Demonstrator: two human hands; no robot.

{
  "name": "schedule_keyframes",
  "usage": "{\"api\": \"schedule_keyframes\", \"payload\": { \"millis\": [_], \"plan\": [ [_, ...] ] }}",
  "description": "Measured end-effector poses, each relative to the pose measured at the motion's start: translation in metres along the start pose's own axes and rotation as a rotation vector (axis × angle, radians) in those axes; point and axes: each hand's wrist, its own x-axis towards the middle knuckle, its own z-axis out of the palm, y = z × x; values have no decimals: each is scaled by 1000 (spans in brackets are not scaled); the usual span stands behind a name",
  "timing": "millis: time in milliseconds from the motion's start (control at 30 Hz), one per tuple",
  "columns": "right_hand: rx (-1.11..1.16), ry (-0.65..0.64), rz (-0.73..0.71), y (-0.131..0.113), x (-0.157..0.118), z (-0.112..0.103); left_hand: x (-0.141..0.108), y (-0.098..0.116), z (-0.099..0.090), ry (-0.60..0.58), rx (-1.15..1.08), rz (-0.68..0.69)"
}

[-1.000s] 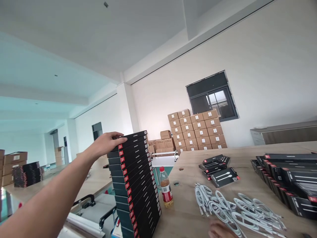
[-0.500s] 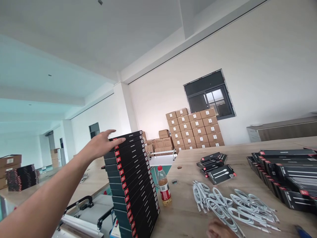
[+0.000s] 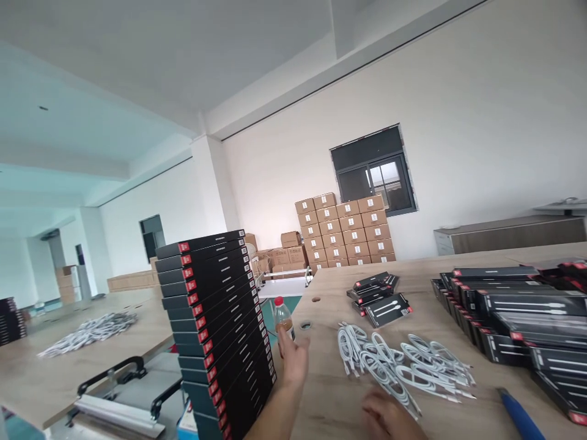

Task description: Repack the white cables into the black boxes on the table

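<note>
My left hand [image 3: 293,360] is over the wooden table, just right of a tall stack of slim black boxes [image 3: 220,330] with red corners. Its fingers look apart, with nothing seen in them. It covers the lower part of a red-capped drink bottle [image 3: 281,315]; whether it touches the bottle I cannot tell. At the bottom edge, my right hand [image 3: 387,415] is blurred, low beside coiled white cables [image 3: 380,360]. Its fingers look curled, but what they hold, if anything, does not show.
Black cable boxes [image 3: 387,310] lie behind the cables, and more boxes [image 3: 504,305] fill the right side. A blue-handled tool [image 3: 520,415] lies at front right. Left are a sealing machine [image 3: 114,403] and another table with white cables [image 3: 96,330]. Cartons [image 3: 343,232] stand by the wall.
My left hand has left the top of the box stack and come down to the right, in front of the bottle. The view has turned slightly right. My right hand stays near the cables.
</note>
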Motion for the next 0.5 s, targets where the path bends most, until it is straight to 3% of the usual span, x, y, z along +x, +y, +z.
{"api": "schedule_keyframes", "payload": {
  "millis": [100, 200, 500],
  "plan": [
    [-22, -1, 13, 2, 1, 1, 10, -19, 25, 144, 42, 5],
    [-42, 6, 61, 3, 1, 2, 19, -27, 38, 252, 72, 4],
    [-38, 2, 115, 4, 5, 1, 67, -25, 39, 429, 89, -164]
  ]
}}
